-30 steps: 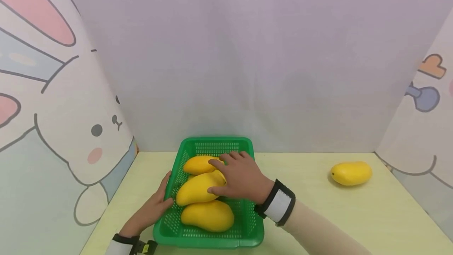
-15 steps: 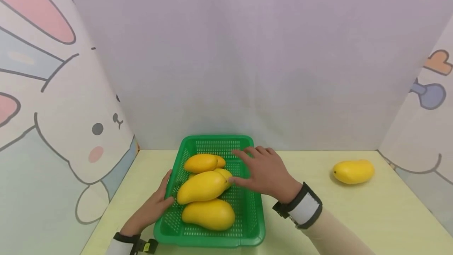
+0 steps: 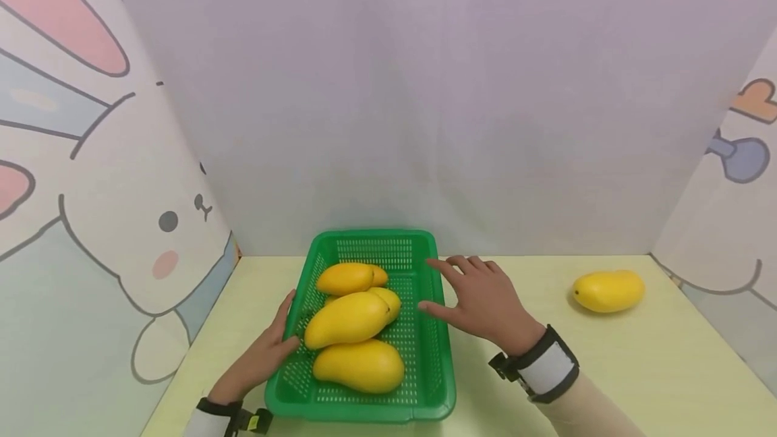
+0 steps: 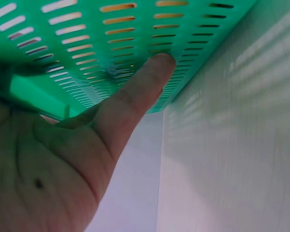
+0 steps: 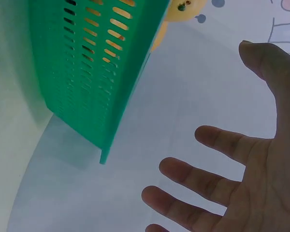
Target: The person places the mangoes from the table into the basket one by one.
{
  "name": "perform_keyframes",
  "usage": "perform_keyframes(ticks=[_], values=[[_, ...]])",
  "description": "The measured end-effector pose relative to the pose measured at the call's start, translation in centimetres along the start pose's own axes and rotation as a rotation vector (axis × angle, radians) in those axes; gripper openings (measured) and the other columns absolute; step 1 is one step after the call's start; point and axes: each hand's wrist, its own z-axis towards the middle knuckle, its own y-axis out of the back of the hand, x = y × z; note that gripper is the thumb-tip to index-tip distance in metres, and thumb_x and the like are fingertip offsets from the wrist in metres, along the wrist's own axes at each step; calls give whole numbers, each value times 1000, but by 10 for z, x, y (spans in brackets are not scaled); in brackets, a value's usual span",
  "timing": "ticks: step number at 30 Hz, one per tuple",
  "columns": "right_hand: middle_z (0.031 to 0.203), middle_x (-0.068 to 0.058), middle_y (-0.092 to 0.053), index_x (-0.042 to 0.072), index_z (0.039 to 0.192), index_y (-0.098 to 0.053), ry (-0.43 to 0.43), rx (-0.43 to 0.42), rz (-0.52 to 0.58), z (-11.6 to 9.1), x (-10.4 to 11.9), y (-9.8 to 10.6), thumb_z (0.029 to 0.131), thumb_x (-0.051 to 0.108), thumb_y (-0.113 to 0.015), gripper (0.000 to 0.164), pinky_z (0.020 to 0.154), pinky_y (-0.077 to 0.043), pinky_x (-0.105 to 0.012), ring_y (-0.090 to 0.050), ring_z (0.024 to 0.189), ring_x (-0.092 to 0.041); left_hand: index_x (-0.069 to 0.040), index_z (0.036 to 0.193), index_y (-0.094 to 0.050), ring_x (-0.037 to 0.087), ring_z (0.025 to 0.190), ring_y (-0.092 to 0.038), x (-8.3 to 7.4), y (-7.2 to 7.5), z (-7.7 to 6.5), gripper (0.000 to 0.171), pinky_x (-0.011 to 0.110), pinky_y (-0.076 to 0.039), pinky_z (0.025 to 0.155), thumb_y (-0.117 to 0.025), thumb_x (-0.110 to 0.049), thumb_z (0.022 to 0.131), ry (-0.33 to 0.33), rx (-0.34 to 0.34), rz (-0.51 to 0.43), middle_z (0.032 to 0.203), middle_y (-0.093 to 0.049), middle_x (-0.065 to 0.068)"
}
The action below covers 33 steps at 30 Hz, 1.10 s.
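A green plastic basket (image 3: 364,413) with slotted walls holds several yellow mangoes, one of them a large mango (image 3: 347,320) lying across others. At the basket's left side my left hand (image 3: 257,363) grips the wall, its thumb over the rim and its fingers along the outside. The left wrist view has a finger (image 4: 135,96) against the slotted wall. My right hand (image 3: 485,302) hovers over the basket's right rim, fingers spread and nothing held. From the right wrist, this hand (image 5: 251,179) appears apart from the basket (image 5: 82,72).
A single yellow mango (image 3: 609,290) lies on the pale yellow table (image 3: 607,363) at the right. A plain light wall (image 3: 388,106) rises behind, and panels with cartoon drawings stand on the left and right sides.
My right hand has let go of a mango in the basket and moved right, up to the right rim. The left hand has kept its place on the basket.
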Motion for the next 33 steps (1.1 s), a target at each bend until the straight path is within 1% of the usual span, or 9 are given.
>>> perform_keyframes(ticks=[7, 11, 13, 14, 17, 20, 24, 28, 33], values=[[124, -3, -54, 29, 137, -45, -131, -15, 29, -22, -18, -7, 79, 80, -36, 78, 88, -39, -52, -48, 112, -27, -28, 147, 14, 31, 86, -60, 0, 2, 1, 81, 41, -52, 69, -43, -8, 94, -48, 20, -29, 152, -3, 21], [124, -4, -53, 29, 138, -44, -142, -51, 30, -32, -26, -10, 80, 78, -37, 76, 88, -38, -52, -46, 113, -29, -27, 147, 14, 29, 105, -53, 1, 2, 1, 78, 38, -50, 78, -43, -12, 96, -58, 18, -9, 153, 0, 19], [124, -4, -52, 29, 137, -44, -143, -72, 24, -37, -29, -13, 80, 77, -39, 75, 88, -37, -52, -45, 114, -29, -28, 147, 13, 29, 107, -51, 2, 2, 0, 78, 37, -49, 80, -44, -14, 96, -47, 11, -11, 153, 0, 17], [124, -5, -52, 29, 137, -45, -145, -82, 19, -39, -30, -15, 80, 77, -39, 75, 88, -37, -53, -45, 114, -29, -29, 147, 13, 29, 106, -52, 2, 2, 0, 77, 37, -49, 80, -43, -14, 97, -42, 12, -18, 153, -1, 17], [124, -5, -51, 27, 135, -47, -153, -113, 6, -45, -34, -19, 80, 76, -42, 74, 87, -37, -53, -44, 114, -30, -31, 147, 14, 31, 92, -59, 4, 2, 0, 79, 40, -52, 73, -43, -11, 96, -22, 18, -48, 152, -3, 19], [125, -6, -50, 27, 133, -49, -164, -130, -6, -52, -38, -24, 79, 75, -44, 73, 87, -37, -54, -43, 115, -31, -33, 147, 14, 31, 84, -61, 5, 0, -1, 79, 42, -53, 69, -41, -9, 95, -2, 27, -77, 151, -5, 21], [128, -8, -48, 26, 133, -49, -173, -141, -15, -59, -43, -27, 79, 74, -45, 73, 87, -37, -54, -41, 116, -31, -32, 147, 14, 31, 89, -60, 6, -1, 0, 79, 41, -52, 71, -42, -9, 95, -23, 29, -64, 152, -3, 20], [128, -9, -48, 26, 133, -49, -175, -144, -17, -61, -46, -30, 79, 73, -46, 72, 86, -37, -54, -41, 116, -31, -31, 147, 14, 30, 97, -57, 5, 0, -1, 78, 39, -51, 76, -43, -12, 97, -36, 21, -37, 153, 0, 16], [128, -8, -48, 26, 133, -49, -183, -148, -19, -62, -48, -31, 79, 73, -47, 71, 87, -37, -53, -42, 115, -31, -31, 147, 14, 29, 91, -59, 2, 2, -1, 79, 40, -52, 74, -43, -11, 96, -15, 22, -46, 153, 1, 17]])
